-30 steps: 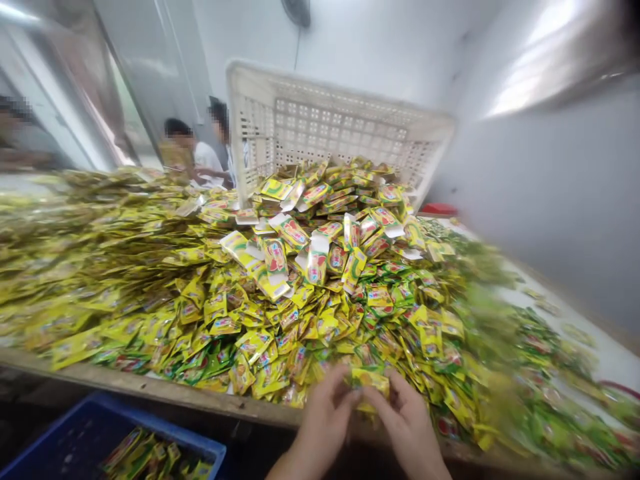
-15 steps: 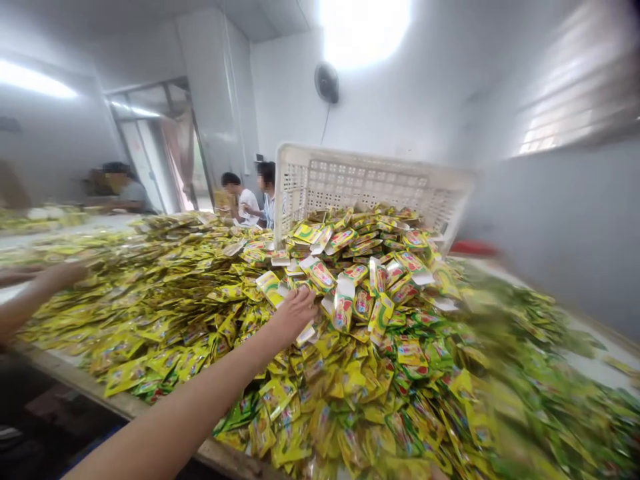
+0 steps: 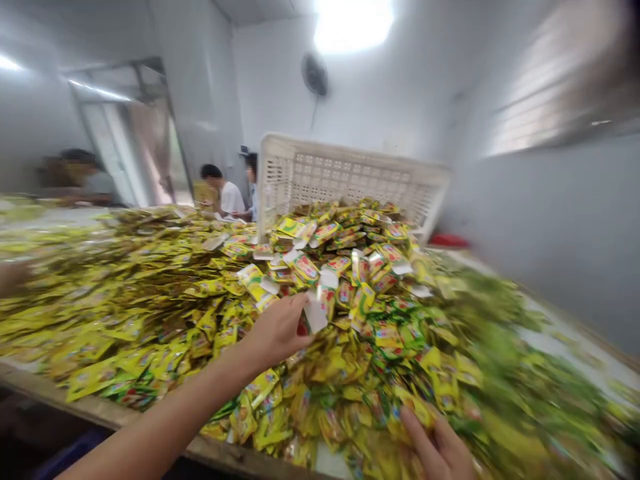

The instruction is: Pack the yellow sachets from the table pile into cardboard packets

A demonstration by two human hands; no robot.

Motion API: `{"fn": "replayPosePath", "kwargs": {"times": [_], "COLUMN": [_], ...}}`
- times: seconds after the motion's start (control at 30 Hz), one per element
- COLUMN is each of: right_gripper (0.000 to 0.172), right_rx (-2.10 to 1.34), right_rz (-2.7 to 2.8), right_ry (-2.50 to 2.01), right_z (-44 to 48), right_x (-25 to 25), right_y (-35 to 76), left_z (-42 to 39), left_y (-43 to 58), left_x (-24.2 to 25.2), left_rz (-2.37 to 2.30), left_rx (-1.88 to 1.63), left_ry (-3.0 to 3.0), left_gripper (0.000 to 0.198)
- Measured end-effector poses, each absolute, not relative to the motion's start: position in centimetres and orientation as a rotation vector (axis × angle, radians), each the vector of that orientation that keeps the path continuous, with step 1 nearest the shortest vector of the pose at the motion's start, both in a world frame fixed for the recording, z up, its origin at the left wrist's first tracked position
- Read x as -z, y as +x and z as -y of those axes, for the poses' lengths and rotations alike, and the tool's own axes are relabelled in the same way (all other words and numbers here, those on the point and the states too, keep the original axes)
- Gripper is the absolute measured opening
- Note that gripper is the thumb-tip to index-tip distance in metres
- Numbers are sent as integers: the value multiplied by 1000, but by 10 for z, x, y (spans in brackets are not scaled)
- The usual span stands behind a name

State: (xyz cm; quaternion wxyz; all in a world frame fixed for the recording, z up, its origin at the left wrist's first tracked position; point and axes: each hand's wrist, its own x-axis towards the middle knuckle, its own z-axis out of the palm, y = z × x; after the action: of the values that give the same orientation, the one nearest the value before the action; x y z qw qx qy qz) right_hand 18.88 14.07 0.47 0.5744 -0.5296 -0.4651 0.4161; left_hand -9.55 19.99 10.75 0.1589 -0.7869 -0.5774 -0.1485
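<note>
My left hand (image 3: pixel 280 330) is over the middle of the heap, its fingers closed on a small carton (image 3: pixel 316 312) whose white open flap faces me. Most of that carton's printed side is hidden by the fingers. Around it lie more small yellow, red and green cartons (image 3: pixel 361 305), some with white flaps standing up. At the lower right my right hand (image 3: pixel 440 448) reaches in from the bottom edge, its fingertips pinched on a shiny yellow packet (image 3: pixel 419 407). Below and beside both hands spread many loose yellow and green packets (image 3: pixel 145 347).
A white plastic crate (image 3: pixel 350 160) lies tipped on its side, cartons spilling out towards me. The table's wooden front edge (image 3: pixel 115 415) runs below. Seated co-workers (image 3: pixel 231 197) are at the far left; another person's blurred arm (image 3: pixel 15 277) shows at the left edge. Something red (image 3: pixel 449 241) lies behind the crate.
My left hand has taken hold of a carton and drawn it slightly towards me. My right hand has come into view from the bottom with a packet. The view has shifted to the right.
</note>
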Motion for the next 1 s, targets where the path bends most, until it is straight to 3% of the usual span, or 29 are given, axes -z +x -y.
{"fn": "replayPosePath", "kwargs": {"times": [0.07,0.17,0.27,0.4,0.63,1.0], "right_gripper": [42,27,13,12,20,11], "right_rx": [-996,-854,-627,-558,-729,-836], "right_rz": [1124,1283,1570,1837,1639,1883], "right_ry": [-1181,-1063,-1056,-1076,-1189,-1132], "right_z": [-144,-150,-148,-130,-111,-101], "right_x": [-24,-41,-38,-29,-28,-4], "right_y": [184,173,171,182,192,195], "left_z": [-178,-145,-121,-104,-88,-82], "left_y": [-65,-21,10,30,49,45], "left_x": [-85,-45,-10,17,27,25], "left_rz": [1749,1941,2087,2141,2157,2224], "left_rx": [579,889,1091,1172,1287,1431], "left_ry": [-2437,-2617,-2486,-2342,-2423,-2398], "left_gripper": [32,39,41,42,39,39]}}
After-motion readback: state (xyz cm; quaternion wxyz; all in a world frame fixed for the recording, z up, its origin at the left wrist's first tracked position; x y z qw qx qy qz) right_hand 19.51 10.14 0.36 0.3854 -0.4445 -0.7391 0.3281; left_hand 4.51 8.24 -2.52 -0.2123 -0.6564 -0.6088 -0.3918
